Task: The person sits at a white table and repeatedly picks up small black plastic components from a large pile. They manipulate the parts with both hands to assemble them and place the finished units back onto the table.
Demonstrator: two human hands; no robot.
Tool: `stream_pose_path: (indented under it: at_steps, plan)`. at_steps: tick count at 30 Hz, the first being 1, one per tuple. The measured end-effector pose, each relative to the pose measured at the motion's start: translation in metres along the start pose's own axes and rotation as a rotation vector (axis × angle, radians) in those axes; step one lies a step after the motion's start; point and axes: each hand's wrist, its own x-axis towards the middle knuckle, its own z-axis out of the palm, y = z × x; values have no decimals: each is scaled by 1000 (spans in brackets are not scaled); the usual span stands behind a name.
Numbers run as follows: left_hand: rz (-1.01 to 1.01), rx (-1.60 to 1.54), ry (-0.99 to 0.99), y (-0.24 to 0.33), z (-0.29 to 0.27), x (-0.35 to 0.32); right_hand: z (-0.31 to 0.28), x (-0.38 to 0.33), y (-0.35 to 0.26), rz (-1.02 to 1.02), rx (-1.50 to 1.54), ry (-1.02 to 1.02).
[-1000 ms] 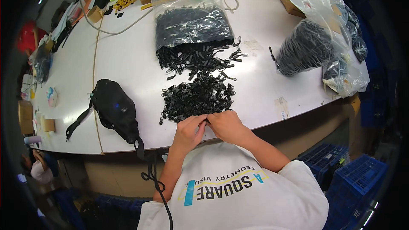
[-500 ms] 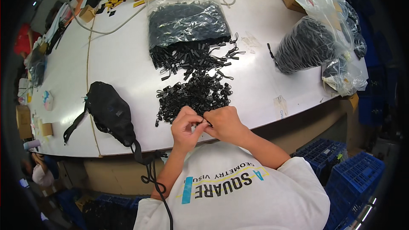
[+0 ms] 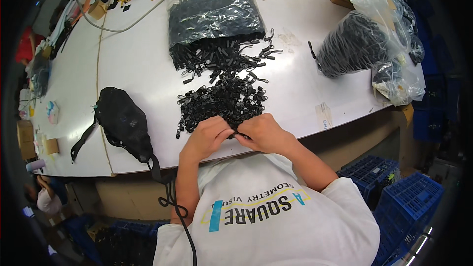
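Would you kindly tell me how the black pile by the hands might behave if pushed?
The pile would probably spread rather than slide as one block, since its pieces lie loose. Some may snag on each other, as many look looped. Each is likely light, being so small.

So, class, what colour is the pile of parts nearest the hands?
The pile is black, clearest in the head view.
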Motion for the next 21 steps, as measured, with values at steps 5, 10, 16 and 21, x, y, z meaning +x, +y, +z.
stream_pose_path:
  at_steps: [5,10,16,21]
  plan:
    - [21,-82,194,-3,5,-10,-13,-12,4,11,59,-42]
    - [-2,-57,410,22,32,-12,-54,-33,55,558,53,299]
    - [-485,358,378,31,30,-79,-57,-56,103,856,58,754]
    - [-588,607,375,23,34,-94,-41,-38,83,840,796,648]
